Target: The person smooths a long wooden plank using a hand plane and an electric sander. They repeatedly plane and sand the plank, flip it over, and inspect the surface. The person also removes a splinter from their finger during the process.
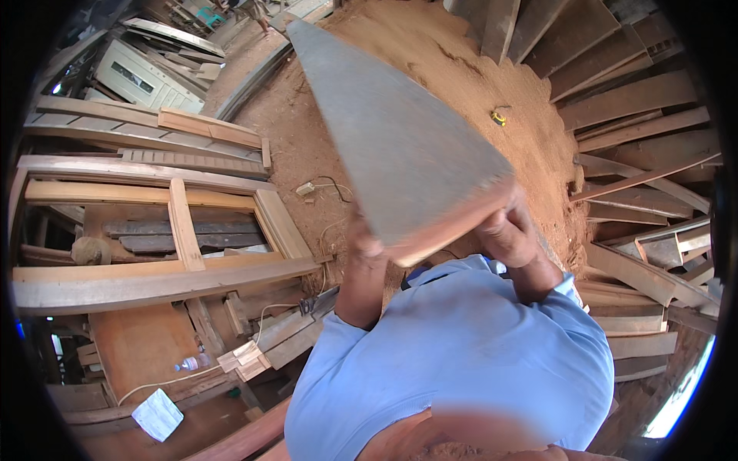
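Note:
A long, thick wooden plank (400, 138), grey and weathered on top with a reddish cut end, stretches away in front of my body and narrows toward the far left. My left hand (364, 237) grips its near left edge, the fingers partly hidden beneath. At the near right corner my right hand (507, 230) is wrapped around the edge. The plank is raised off the ground, held by both hands close to my chest.
Left stands a wooden frame (184, 223) on stacked timber. A yellow tape measure (498, 118) lies on the sawdust floor (438, 46). A power socket (306, 188) with a cord sits left of the plank. Many boards (630, 100) lean along the right; a plastic bottle (192, 362) lies lower left.

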### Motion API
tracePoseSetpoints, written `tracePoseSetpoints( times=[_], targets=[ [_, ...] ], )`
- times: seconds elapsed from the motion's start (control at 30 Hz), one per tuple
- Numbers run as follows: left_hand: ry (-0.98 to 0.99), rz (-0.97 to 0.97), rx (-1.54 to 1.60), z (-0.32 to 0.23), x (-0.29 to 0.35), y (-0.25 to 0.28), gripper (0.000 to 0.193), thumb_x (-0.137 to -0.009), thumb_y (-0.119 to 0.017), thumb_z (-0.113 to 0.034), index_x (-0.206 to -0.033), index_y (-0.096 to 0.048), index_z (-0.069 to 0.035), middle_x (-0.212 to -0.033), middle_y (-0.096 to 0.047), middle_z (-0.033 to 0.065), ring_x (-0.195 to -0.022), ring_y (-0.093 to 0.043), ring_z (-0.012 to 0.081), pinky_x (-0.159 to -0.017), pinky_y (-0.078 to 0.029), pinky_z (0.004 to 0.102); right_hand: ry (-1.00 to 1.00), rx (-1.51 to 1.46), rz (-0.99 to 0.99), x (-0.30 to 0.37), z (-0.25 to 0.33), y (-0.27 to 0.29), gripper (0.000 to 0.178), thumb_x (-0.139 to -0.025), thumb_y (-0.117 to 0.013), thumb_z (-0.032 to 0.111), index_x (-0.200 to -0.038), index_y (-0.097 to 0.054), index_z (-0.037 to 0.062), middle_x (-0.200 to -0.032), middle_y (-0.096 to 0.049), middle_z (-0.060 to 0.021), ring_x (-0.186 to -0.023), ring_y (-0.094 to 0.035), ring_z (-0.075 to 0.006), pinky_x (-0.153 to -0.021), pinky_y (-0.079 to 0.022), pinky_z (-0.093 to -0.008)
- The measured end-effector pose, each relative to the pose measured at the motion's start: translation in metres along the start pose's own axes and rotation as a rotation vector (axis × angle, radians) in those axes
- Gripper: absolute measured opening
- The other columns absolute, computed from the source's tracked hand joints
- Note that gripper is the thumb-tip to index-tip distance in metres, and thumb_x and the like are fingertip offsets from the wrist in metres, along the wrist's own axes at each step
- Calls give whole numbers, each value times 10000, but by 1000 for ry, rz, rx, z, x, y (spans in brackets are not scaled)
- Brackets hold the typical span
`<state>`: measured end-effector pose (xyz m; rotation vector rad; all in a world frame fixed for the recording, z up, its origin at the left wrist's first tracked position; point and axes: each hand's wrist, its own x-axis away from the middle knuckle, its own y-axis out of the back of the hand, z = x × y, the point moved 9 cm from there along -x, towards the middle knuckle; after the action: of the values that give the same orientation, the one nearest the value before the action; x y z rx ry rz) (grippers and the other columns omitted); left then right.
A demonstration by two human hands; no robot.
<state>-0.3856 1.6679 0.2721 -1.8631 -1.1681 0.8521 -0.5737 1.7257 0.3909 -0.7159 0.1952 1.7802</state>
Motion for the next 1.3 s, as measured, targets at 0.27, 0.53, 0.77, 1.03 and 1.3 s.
tracePoseSetpoints(
  times=[0.27,0.53,0.77,1.03,1.3],
  targets=[
    [653,-270,-47,187,14,3,590,-999,-574,-411,-1401,-484,12,-1330,-618,160,-1217,-618,297,-1045,-498,520,-546,-708,-773,202,-98,92,456,-1084,-467,392,-1339,-564,27,-1285,-623,-156,-1199,-594,-264,-1005,-501,-458],
    [1181,-435,-664,332,43,182,564,-968,-578,-541,-1265,-583,-62,-1162,-693,85,-1055,-658,306,-948,-497,509,-846,-598,-1392,323,-253,171,473,-1074,-486,354,-1354,-524,-25,-1324,-604,-164,-1214,-574,-302,-1070,-455,-478],
    [988,-136,-1291,311,46,301,489,-992,-569,-512,-1108,-584,-38,-981,-704,101,-712,-641,193,-645,-530,387,-1363,303,-1052,398,-304,264,398,-1028,-564,360,-1175,-657,2,-1145,-701,-134,-1048,-662,-270,-965,-515,-429],
    [1073,-643,-1291,232,169,411,483,-1008,-588,-384,-1260,-554,27,-940,-706,133,-694,-659,201,-591,-517,331,-1184,-508,-1252,556,-229,205,430,-1024,-546,371,-666,-506,138,-565,-458,0,-433,-362,-148,-446,-337,-329],
    [1315,-229,-1510,240,158,395,446,-976,-585,-436,-1098,-651,-12,-927,-719,168,-725,-686,249,-684,-544,406,-806,81,-2182,694,-94,255,763,-899,-731,433,-1479,-447,25,-1185,-643,-131,-1079,-667,-236,-845,-553,-385]
  ],
)
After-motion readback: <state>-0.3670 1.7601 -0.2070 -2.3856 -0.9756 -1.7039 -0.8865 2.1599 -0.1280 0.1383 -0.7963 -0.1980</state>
